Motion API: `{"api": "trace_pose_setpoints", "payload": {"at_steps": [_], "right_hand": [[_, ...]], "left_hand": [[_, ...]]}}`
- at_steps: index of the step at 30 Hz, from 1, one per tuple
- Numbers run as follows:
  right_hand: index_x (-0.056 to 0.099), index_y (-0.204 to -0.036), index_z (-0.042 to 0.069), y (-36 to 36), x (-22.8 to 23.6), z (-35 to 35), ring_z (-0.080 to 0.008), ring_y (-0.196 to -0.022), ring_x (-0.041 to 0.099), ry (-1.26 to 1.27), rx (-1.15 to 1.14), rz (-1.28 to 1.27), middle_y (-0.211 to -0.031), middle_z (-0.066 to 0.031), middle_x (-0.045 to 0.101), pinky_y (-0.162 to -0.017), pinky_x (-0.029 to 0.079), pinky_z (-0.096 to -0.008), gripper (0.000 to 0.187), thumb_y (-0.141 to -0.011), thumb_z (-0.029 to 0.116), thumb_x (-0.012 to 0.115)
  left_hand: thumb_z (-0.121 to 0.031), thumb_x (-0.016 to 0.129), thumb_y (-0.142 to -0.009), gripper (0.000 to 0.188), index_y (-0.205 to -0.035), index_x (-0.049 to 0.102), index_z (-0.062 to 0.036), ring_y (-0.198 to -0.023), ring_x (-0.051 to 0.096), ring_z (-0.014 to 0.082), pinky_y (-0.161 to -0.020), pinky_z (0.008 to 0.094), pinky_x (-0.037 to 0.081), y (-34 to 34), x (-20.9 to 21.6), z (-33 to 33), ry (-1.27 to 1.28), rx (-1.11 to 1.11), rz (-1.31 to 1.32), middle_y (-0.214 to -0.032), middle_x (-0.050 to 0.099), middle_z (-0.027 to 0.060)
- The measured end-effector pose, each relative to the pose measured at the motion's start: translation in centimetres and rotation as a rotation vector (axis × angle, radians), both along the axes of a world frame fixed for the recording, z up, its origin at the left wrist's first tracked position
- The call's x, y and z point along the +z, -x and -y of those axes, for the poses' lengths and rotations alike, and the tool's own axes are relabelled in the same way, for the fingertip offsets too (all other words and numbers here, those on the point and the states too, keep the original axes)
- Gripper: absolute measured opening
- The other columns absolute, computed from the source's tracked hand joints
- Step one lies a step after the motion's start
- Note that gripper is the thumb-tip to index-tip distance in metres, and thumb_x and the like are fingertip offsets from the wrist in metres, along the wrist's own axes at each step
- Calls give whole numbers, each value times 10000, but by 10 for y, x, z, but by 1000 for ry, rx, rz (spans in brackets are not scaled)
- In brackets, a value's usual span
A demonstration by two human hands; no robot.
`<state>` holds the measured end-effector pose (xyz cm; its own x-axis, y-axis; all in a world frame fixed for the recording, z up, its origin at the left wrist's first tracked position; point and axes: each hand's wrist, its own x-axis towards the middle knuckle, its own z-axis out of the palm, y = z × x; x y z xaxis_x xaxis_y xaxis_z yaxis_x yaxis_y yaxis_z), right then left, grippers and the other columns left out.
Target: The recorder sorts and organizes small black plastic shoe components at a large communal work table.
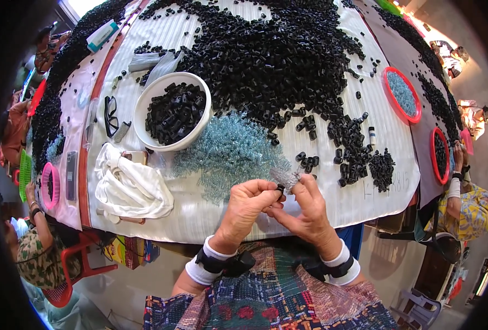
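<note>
Both my hands meet over the near edge of the white-covered table. My left hand (246, 206) pinches a small black plastic part (280, 188) between thumb and fingertips. Close against it, my right hand (307, 212) is closed, with a silvery grey clump (285, 177) at its fingers; it looks like fine coils, but I cannot be sure. Just beyond my hands spreads a heap of pale blue, clear-looking coils (227, 151). Right of it lie loose black parts (309, 161) and a pile of thin black pieces (382, 169).
A white bowl (142, 124) of black parts stands left, near eyeglasses (111, 116) and a white cloth (128, 184). A large black heap (266, 60) covers the far table. Red-rimmed trays (387, 91) sit right. Other people work at both sides; a red chair (68, 275) stands left.
</note>
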<state>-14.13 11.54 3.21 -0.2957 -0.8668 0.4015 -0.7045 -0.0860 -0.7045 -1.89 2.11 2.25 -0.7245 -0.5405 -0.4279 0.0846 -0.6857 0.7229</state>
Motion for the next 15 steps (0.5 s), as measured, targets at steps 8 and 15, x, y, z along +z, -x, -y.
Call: {"api": "trace_pose_setpoints", "payload": {"at_steps": [8,15], "right_hand": [[532,-845,-7,-4,-3,3,-323,-738,488,6,-1,-12,-858,-160,475,-618,425,-383,310,-646,73,756],[524,-813,7,-6,-1,2,-318,-703,488,22,-43,-149,-787,-144,464,-575,420,-389,288,-634,57,744]], "left_hand": [[-86,615,-826,126,-869,638,30,-674,606,99,-625,214,485,-2,-3,-1,31,-18,-2,-796,666,82],[-108,631,-817,114,-841,654,1,-635,575,67,-580,197,454,-1,-6,-3,41,-30,36,-764,665,52]]}}
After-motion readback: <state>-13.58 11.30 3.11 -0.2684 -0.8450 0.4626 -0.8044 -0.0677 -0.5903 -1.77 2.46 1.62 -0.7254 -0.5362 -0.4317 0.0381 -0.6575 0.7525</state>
